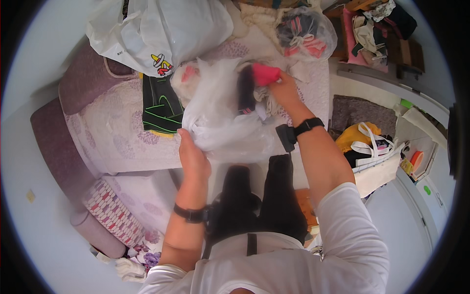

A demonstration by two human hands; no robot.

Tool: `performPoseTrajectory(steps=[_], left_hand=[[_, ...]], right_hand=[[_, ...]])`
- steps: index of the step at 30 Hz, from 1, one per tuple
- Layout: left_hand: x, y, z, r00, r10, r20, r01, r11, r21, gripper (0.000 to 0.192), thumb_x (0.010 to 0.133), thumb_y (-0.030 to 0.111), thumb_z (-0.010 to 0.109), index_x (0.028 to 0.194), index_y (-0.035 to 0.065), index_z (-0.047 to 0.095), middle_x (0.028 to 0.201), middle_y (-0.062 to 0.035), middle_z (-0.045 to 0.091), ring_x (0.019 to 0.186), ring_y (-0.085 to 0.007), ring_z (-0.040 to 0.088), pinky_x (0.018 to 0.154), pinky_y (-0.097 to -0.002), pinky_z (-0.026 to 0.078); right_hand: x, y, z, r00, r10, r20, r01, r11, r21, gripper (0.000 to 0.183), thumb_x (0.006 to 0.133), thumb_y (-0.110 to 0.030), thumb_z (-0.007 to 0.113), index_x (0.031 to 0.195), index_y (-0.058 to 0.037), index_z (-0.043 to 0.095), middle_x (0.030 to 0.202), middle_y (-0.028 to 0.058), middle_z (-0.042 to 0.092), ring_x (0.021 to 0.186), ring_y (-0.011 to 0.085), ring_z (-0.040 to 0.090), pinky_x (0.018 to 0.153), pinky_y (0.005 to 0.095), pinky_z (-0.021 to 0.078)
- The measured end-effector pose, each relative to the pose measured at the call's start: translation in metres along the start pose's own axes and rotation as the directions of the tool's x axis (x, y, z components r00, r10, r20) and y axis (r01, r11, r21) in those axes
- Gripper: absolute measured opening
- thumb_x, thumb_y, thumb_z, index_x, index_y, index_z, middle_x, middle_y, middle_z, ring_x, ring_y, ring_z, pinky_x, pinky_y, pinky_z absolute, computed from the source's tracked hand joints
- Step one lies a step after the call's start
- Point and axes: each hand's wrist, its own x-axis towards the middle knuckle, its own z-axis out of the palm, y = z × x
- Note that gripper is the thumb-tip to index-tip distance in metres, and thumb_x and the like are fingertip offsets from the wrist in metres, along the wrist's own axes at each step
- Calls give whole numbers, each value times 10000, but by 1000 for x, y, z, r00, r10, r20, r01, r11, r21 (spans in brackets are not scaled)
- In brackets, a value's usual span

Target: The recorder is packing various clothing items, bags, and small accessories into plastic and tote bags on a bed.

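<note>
My left hand (195, 156) grips the near left edge of a thin, translucent plastic bag (216, 99), which is partly blurred. To the right of the bag's mouth, my right hand (286, 88) pinches a bright pink piece of cloth (266, 74). A dark cloth with pink stripes (246, 90) hangs right beside the pink one; whether they are one piece, I cannot tell. Below my right hand lie crumpled light-coloured cloths (270, 103). Left of the bag, a folded black garment with green stitching (161, 106) lies on the patterned sofa cover (114, 143).
A large white plastic bag (176, 33) stands at the back left. A clear, knotted bag of clothes (306, 33) sits at the back right. To my right are a cloth bag (378, 169) with clothes and a shelf holding folded clothes (371, 40). A checkered cushion (114, 213) lies lower left.
</note>
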Motion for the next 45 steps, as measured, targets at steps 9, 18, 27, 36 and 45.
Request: performPoseTrajectory(steps=[9, 18, 27, 36, 45], left_hand=[[2, -8, -7, 999, -30, 12, 29, 999, 39, 661, 996, 485, 326, 1366, -62, 362, 1339, -157, 471, 1206, -247, 485, 1012, -340, 380], [-8, -31, -10, 997, -16, 73, 28, 984, -175, 649, 994, 490, 333, 1386, -27, 357, 1362, -123, 452, 1226, -226, 454, 1006, -330, 375], [-47, -71, -52, 988, -157, -7, 148, 914, 379, 431, 1007, 387, 346, 1189, 32, 510, 1158, -127, 555, 958, -234, 560, 869, -386, 463], [-32, -69, -92, 949, -313, -33, 295, 922, -250, 507, 1010, 437, 307, 1381, 97, 369, 1362, -87, 462, 1193, -264, 498, 952, -407, 445], [-37, -77, -106, 907, -422, -9, 391, 849, -356, 513, 1002, 484, 289, 1370, 141, 382, 1346, -61, 475, 1155, -259, 501, 904, -433, 439]], right_hand=[[-59, -19, -38, 948, 314, 49, -271, 720, 638, 346, 826, 51, 570, 1166, -11, 572, 1067, 94, 636, 956, 222, 624, 849, 342, 512], [-91, 15, 89, 900, 319, 296, -410, 849, 333, 343, 867, -153, 574, 1188, -33, 548, 1105, 106, 617, 1027, 249, 600, 900, 408, 492], [-100, 18, 171, 924, 140, 356, -57, 970, -235, 347, 800, -185, 595, 1121, -51, 597, 1059, 127, 623, 986, 274, 594, 870, 401, 478], [-159, -43, 76, 985, -88, 151, 119, 970, -212, 445, 736, -105, 681, 1154, -11, 560, 1060, 148, 592, 953, 262, 592, 858, 347, 481], [-121, -47, 65, 955, 290, 60, -251, 902, -350, 262, 721, -113, 684, 973, -69, 632, 762, 102, 607, 779, 294, 607, 689, 375, 478]])
